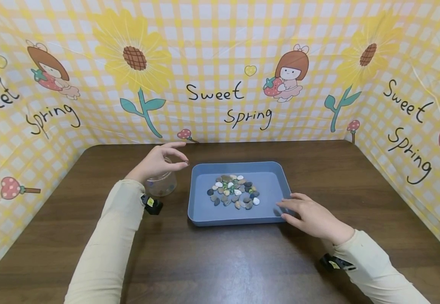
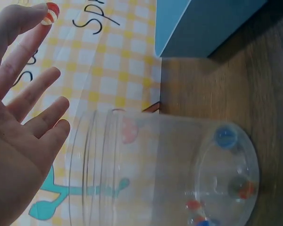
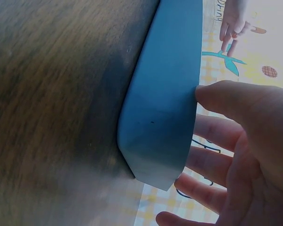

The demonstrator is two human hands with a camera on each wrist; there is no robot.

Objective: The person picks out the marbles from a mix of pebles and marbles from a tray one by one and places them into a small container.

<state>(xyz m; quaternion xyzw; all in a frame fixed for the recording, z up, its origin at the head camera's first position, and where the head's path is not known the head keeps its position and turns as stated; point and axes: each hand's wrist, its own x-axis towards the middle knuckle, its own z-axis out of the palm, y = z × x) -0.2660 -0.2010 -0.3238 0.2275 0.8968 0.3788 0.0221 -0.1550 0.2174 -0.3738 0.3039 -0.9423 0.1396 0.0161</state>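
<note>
Between thumb and forefinger, my left hand (image 1: 159, 161) pinches a small glass marble (image 2: 50, 15) with red-orange and pale bands. Its other fingers are spread. The hand is raised above a clear round jar (image 1: 162, 185), partly covering it in the head view. Several blue and red-orange marbles (image 2: 226, 136) lie at the bottom of the jar. My right hand (image 1: 311, 215) is at the right end of a blue tray (image 1: 271, 209), its loosely extended fingers at the rim. Mixed pebbles (image 1: 225, 192), grey, white, tan and dark, lie in the tray with some greenish glassy pieces among them.
Everything stands on a dark brown wooden table (image 1: 243, 261). A yellow checked cloth (image 1: 212, 50) with flowers and printed words hangs around the back and both sides. The jar stands left of the tray, with a gap between them.
</note>
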